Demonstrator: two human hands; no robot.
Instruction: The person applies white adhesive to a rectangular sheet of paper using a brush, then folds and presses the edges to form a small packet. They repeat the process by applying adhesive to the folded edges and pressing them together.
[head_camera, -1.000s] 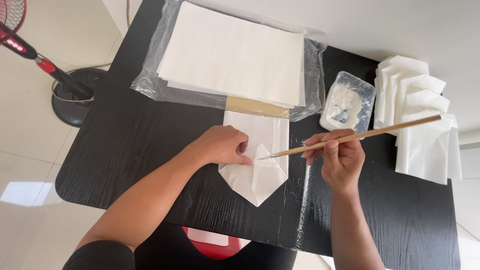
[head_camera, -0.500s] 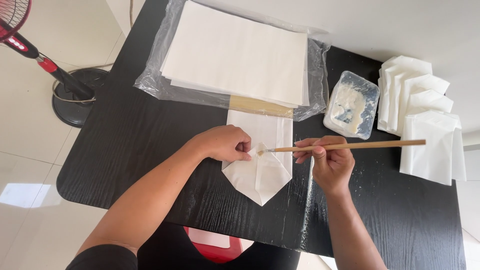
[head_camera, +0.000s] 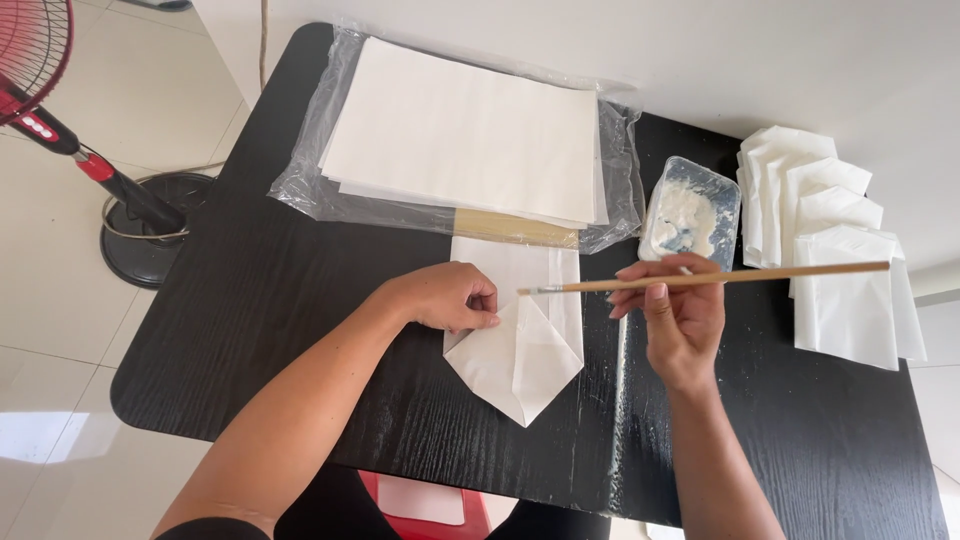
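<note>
While pinned flat near the front middle of the black worktop (head_camera: 250, 300), folded white paper piece (head_camera: 520, 340) with its pointed end aimed toward the person. Left hand (head_camera: 445, 297) curled narrow, fingertips pressing on the paper's left flap. Right hand (head_camera: 680, 310) closed round a long wooden brush (head_camera: 700, 279), held level just above the paper, tip hovering over the upper fold, handle sticking out to the right. Just behind the brush, small clear tray of white paste (head_camera: 690, 212), nothing between them. Further back, big stack of white sheets (head_camera: 470, 135) lying on crinkly clear plastic wrap (head_camera: 300, 185), touching the paper's top edge. Off to the right, fanned pile of finished folded pieces (head_camera: 830, 240). Red standing fan (head_camera: 60, 120) on the tiled floor (head_camera: 60, 330) at left, well apart.
</note>
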